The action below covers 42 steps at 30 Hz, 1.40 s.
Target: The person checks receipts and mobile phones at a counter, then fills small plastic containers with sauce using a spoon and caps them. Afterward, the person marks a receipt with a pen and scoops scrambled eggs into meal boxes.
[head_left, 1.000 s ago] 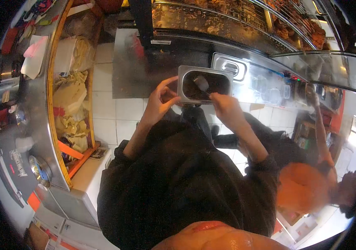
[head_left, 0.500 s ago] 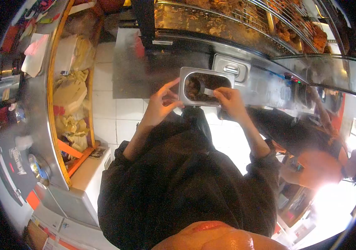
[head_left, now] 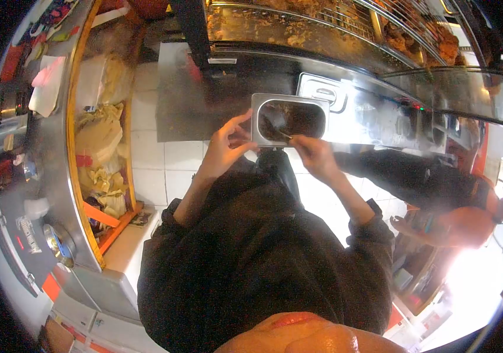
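Observation:
A rectangular steel container (head_left: 255, 120) with dark contents sits at the front edge of the counter. My left hand (head_left: 228, 144) holds its left side, with the thumb at the near corner and the fingers along the rim. Over the near rim, my right hand (head_left: 316, 156) pinches the thin handle of what looks like a metal spoon (head_left: 285, 135). The spoon's head is dipped in the dark contents and hard to make out. A steel lid (head_left: 341, 100) with a recessed handle lies just behind the container, to the right.
A heated display (head_left: 298, 29) with racks of browned food stands behind the counter (head_left: 204, 112). To the left is a wooden-edged shelf (head_left: 70, 129) holding crumpled brown paper (head_left: 101, 132). A co-worker's arm (head_left: 445, 226) and dark clothing are at the right.
My right hand has moved toward me and slightly left, and the spoon's handle has turned from flat to edge-on. My left hand stays at the container. The co-worker's arm has shifted.

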Motion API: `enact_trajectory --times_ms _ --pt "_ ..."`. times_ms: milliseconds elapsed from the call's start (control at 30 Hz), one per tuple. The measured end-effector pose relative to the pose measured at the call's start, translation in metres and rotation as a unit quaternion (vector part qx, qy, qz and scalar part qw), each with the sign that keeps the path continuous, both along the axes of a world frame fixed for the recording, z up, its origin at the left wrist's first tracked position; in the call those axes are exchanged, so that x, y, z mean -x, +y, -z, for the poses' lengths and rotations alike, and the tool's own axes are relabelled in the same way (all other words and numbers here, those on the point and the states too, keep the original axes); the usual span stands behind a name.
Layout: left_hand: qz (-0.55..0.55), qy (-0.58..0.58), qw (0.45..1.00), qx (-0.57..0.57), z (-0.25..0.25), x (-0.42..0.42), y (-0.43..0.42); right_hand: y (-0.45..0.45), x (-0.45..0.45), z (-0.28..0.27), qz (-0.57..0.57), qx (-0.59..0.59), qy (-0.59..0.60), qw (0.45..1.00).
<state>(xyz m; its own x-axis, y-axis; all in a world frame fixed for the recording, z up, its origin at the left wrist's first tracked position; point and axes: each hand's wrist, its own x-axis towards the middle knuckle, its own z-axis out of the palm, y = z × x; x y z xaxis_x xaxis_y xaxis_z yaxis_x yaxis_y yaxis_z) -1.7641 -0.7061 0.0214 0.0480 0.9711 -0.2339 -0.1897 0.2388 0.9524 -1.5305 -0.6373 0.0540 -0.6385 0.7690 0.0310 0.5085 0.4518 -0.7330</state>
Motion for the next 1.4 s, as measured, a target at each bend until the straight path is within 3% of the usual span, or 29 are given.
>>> enact_trajectory --times_ms 67,167,400,467,667,733,967,1167,1400 --pt "-0.005 -0.02 1.0 0.0 0.006 -0.003 0.001 0.0 -0.004 -0.01 0.055 0.108 -0.06 0.991" --pt "-0.006 -0.04 0.999 0.01 0.006 -0.005 0.003 0.001 -0.003 -0.021 0.099 0.16 -0.052 0.981" --pt "0.003 -0.042 0.999 -0.002 0.011 -0.018 0.009 -0.002 -0.025 -0.009 0.069 0.07 -0.019 0.995" --pt "0.012 -0.039 0.999 0.001 0.007 -0.021 0.011 0.004 -0.028 -0.01 0.149 0.178 -0.007 0.973" --pt "0.024 -0.027 0.999 -0.008 0.008 -0.035 0.02 0.003 -0.046 0.007 0.233 0.285 0.106 0.924" --pt "0.02 -0.028 0.999 -0.018 0.007 -0.043 0.025 -0.001 -0.054 0.004 0.282 0.349 0.156 0.88" --pt "0.047 -0.012 0.999 0.001 0.006 -0.068 0.034 -0.017 -0.066 0.009 0.373 0.316 0.22 0.844" --pt "0.041 -0.056 0.998 0.006 0.003 -0.084 0.038 -0.027 -0.089 0.024 0.38 0.343 0.322 0.796" --pt "0.042 -0.075 0.996 0.013 0.005 -0.098 0.042 -0.038 -0.107 0.021 0.414 0.321 0.311 0.793"
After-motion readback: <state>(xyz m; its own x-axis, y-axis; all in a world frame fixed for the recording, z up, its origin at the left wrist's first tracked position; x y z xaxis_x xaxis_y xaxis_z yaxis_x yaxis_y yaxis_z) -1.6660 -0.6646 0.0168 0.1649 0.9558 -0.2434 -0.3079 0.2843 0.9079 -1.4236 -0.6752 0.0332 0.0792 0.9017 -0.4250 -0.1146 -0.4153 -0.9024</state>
